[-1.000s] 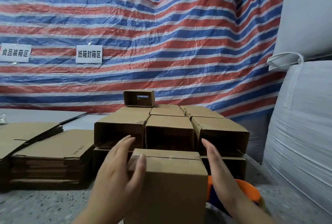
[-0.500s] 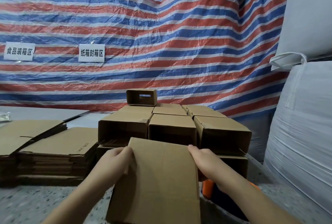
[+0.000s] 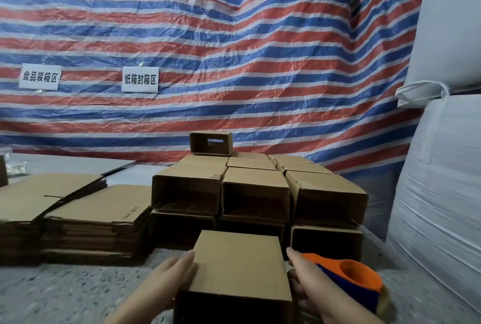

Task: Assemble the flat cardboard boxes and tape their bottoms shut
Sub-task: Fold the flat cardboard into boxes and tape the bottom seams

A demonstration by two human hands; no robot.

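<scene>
An assembled brown cardboard box [image 3: 236, 266] lies on its side on the speckled table [image 3: 65, 292], its open end towards me. My left hand [image 3: 174, 274] presses flat against its left wall with straight fingers. My right hand [image 3: 304, 277] lies along its right wall, fingers extended. Just right of that hand sits an orange and blue tape dispenser [image 3: 351, 279], which neither hand holds. Directly behind the box stands a two-layer stack of assembled boxes [image 3: 255, 193] on their sides, open ends facing me.
Piles of flat cardboard blanks [image 3: 99, 209] fill the left of the table. One small box [image 3: 210, 143] sits on top at the back of the stack. Large white bulk bags [image 3: 437, 193] close off the right side. A striped tarp [image 3: 234, 63] hangs behind.
The box stood upright between my hands a second ago. I tipped it over, and it now lies on its side lower on the table in front of the stack.
</scene>
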